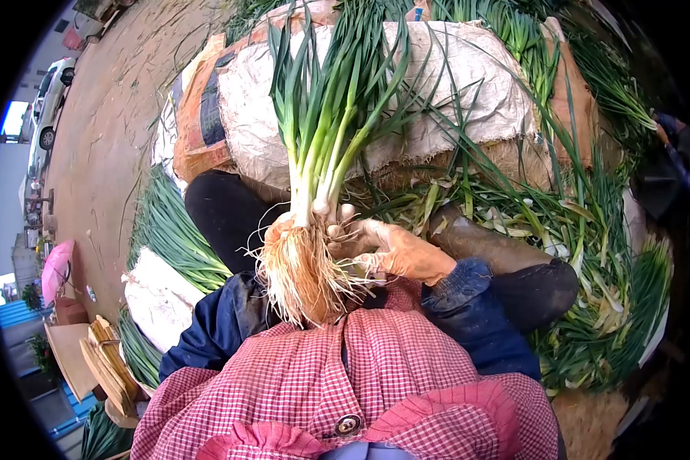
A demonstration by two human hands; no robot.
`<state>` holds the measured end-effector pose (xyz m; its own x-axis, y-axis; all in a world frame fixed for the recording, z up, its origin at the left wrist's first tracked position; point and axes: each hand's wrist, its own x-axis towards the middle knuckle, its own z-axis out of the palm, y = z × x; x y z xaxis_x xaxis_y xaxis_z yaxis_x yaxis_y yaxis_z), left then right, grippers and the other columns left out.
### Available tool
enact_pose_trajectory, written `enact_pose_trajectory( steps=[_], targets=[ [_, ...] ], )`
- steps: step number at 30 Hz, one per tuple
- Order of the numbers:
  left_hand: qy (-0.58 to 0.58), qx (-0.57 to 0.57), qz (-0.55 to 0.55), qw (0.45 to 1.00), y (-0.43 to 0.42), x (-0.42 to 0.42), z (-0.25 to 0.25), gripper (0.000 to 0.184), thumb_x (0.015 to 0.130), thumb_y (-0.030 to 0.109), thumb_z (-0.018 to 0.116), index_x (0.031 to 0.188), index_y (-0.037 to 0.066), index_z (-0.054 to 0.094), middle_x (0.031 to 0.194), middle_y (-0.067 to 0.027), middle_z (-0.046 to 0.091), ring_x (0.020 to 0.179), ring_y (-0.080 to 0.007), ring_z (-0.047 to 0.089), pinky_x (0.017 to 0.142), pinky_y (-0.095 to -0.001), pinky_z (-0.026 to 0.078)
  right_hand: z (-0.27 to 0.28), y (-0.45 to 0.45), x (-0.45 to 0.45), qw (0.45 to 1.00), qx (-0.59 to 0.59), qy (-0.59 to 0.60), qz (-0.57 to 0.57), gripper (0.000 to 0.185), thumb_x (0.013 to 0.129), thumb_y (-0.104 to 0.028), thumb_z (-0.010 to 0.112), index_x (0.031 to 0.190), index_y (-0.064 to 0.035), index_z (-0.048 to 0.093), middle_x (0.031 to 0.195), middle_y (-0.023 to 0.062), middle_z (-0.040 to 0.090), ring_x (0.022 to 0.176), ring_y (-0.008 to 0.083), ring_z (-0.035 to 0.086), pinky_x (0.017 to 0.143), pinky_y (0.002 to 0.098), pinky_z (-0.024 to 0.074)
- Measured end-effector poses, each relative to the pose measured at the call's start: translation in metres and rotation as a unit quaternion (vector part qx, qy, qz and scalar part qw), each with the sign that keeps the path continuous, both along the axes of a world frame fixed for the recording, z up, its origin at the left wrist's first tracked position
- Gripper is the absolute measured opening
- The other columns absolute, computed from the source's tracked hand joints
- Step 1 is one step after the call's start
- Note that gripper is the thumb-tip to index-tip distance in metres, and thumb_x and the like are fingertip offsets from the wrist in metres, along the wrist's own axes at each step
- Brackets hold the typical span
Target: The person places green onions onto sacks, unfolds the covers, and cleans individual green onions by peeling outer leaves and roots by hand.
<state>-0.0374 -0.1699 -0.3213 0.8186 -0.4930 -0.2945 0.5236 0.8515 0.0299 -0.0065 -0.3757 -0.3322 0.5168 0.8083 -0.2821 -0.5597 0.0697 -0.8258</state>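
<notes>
One bunch of green onions (322, 146) runs near to far before the chest, roots near, leaves over the white sack (471, 84). The right hand's (402, 249) fingers curl around its bulbs; the left hand's (285, 221) grip is obscured.

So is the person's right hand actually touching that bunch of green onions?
Touching. The head view shows the right hand's fingertips pressed against the pale stem bases of the onion bunch, just above the roots.
</notes>
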Motion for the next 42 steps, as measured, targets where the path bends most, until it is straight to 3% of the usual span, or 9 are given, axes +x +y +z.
enact_pose_trajectory(
  steps=[5,8,11,14,20,24,31,36,42],
  targets=[
    [-0.017,-0.035,-0.022,0.999,0.002,0.012,0.016,0.046,0.083,0.020,0.055,0.116,-0.008,0.041,0.104,-0.0191,0.051,0.089,-0.0261,0.054,0.073,-0.0403,0.055,-0.022,-0.050,-0.004,0.979,-0.130,-0.053,-0.150,0.013,0.084,-0.009,0.059,0.093,-0.0002,0.060,0.085,0.0045,0.063,0.058,0.0045,0.048,0.048,0.0188,0.0379],
    [-0.024,-0.024,-0.050,0.998,0.016,0.015,0.014,0.044,0.084,0.021,0.054,0.115,-0.007,0.042,0.104,-0.0195,0.051,0.088,-0.0256,0.055,0.071,-0.0394,0.055,-0.052,-0.105,0.008,0.785,-0.537,-0.282,-0.127,0.019,0.081,-0.005,0.059,0.099,0.0010,0.059,0.089,0.0070,0.064,0.059,0.0057,0.049,0.052,0.0194,0.0417],
    [-0.014,0.004,-0.008,1.000,0.001,0.010,0.019,0.042,0.084,0.024,0.052,0.113,-0.006,0.045,0.104,-0.0200,0.052,0.087,-0.0269,0.057,0.071,-0.0388,0.056,0.026,-0.056,0.001,0.944,-0.189,-0.180,-0.204,0.049,0.076,-0.008,0.068,0.121,-0.0009,0.048,0.116,0.0087,0.055,0.062,0.0038,0.051,0.057,0.0180,0.0469],
    [-0.075,0.102,0.016,0.992,-0.006,0.007,0.019,0.040,0.085,0.027,0.051,0.114,-0.002,0.047,0.113,-0.0188,0.048,0.102,-0.0253,0.051,0.077,-0.0439,0.055,0.027,0.012,-0.015,0.922,0.044,-0.345,-0.168,0.033,0.077,-0.011,0.069,0.107,-0.0017,0.058,0.096,0.0056,0.059,0.070,0.0091,0.057,0.066,0.0219,0.0497],
    [0.026,-0.025,0.049,0.998,0.008,0.005,0.022,0.048,0.085,0.025,0.052,0.121,-0.003,0.037,0.108,-0.0173,0.045,0.087,-0.0229,0.050,0.072,-0.0356,0.051,-0.030,-0.072,0.011,0.806,-0.470,-0.334,-0.132,0.017,0.077,0.003,0.057,0.093,0.0004,0.062,0.087,0.0055,0.061,0.069,0.0118,0.055,0.065,0.0251,0.0482],
    [0.022,-0.054,0.025,0.998,0.011,0.012,0.024,0.050,0.085,0.024,0.051,0.122,-0.004,0.035,0.107,-0.0170,0.045,0.088,-0.0231,0.049,0.073,-0.0350,0.051,-0.017,-0.002,0.028,0.902,-0.196,-0.311,-0.227,0.042,0.074,-0.001,0.060,0.115,0.0005,0.053,0.111,0.0124,0.056,0.094,0.0182,0.059,0.080,0.0279,0.0482],
    [0.016,0.005,0.038,0.999,0.012,-0.002,0.018,0.054,0.086,0.032,0.053,0.126,-0.001,0.039,0.124,-0.0240,0.038,0.093,-0.0264,0.054,0.082,-0.0390,0.052,-0.077,-0.009,0.044,0.959,-0.069,-0.130,-0.242,0.015,0.090,-0.015,0.052,0.098,-0.0033,0.059,0.071,-0.0005,0.058,0.058,0.0041,0.051,0.047,0.0160,0.0411],
    [-0.062,-0.102,0.003,0.993,0.002,0.004,0.003,0.061,0.088,0.036,0.049,0.132,-0.003,0.031,0.141,-0.0276,0.016,0.111,-0.0355,0.049,0.090,-0.0472,0.049,-0.084,-0.142,0.057,0.613,-0.712,-0.283,-0.193,0.048,0.085,-0.013,0.052,0.127,0.0039,0.039,0.109,0.0258,0.056,0.099,0.0392,0.056,0.091,0.0414,0.0413],
    [0.034,0.079,-0.085,0.993,0.025,0.003,0.001,0.052,0.082,0.010,0.053,0.126,-0.009,0.032,0.117,-0.0276,0.047,0.093,-0.0295,0.058,0.079,-0.0398,0.055,-0.034,-0.039,0.054,0.997,-0.024,0.048,-0.051,0.077,0.084,-0.040,0.061,0.137,0.0004,0.024,0.125,0.0251,0.046,0.072,0.0199,0.066,0.043,0.0169,0.0484]
  ],
)
